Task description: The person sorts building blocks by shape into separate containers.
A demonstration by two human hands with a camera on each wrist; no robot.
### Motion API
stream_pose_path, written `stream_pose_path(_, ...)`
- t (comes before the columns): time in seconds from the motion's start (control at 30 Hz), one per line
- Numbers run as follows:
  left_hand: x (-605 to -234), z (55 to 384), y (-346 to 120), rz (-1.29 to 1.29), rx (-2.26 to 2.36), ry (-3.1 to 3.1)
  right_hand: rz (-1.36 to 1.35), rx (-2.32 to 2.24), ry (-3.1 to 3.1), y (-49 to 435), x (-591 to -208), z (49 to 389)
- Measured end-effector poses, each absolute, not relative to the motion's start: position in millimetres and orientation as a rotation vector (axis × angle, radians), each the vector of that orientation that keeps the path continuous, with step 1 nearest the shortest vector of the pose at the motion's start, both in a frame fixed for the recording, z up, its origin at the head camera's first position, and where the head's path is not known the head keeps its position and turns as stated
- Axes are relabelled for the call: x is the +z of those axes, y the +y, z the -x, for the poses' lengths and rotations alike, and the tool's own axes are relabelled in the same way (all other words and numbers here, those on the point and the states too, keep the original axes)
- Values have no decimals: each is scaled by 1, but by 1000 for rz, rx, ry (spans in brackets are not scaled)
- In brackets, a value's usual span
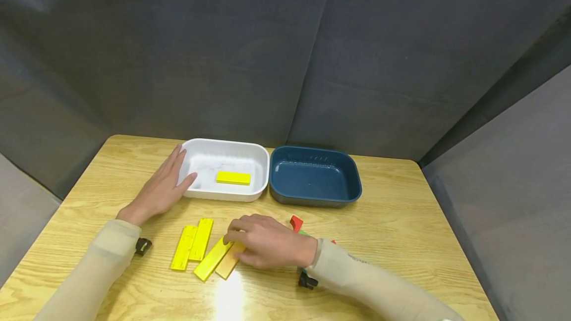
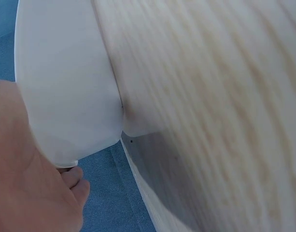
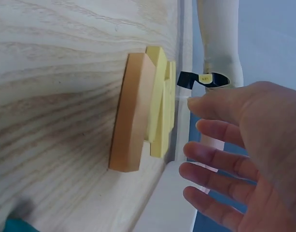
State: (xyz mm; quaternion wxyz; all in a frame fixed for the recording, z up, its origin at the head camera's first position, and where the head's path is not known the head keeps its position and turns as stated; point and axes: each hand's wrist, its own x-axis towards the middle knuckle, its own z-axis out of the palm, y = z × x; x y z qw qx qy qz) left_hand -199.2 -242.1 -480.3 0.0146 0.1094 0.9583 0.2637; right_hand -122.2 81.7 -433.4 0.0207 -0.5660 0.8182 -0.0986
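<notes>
My left hand rests on the left end of a white plastic bin, its fingers along the rim; the left wrist view shows the palm against the bin's side. One yellow block lies inside. Over the table, my right hand hovers with loosely bent fingers above a yellow block and an orange wooden block. In the right wrist view its spread fingers hold nothing, apart from the orange block. Two more yellow blocks lie side by side to the left.
A dark blue bin stands right beside the white one. A red curved piece and a green piece show partly behind my right wrist. Dark cloth hangs behind the wooden table.
</notes>
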Motion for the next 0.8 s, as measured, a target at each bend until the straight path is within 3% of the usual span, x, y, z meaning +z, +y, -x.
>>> stream_pose_path(0.8, -482, 200, -243, -339, 823, 2991, 1768, -125, 2451, 75, -460, 116)
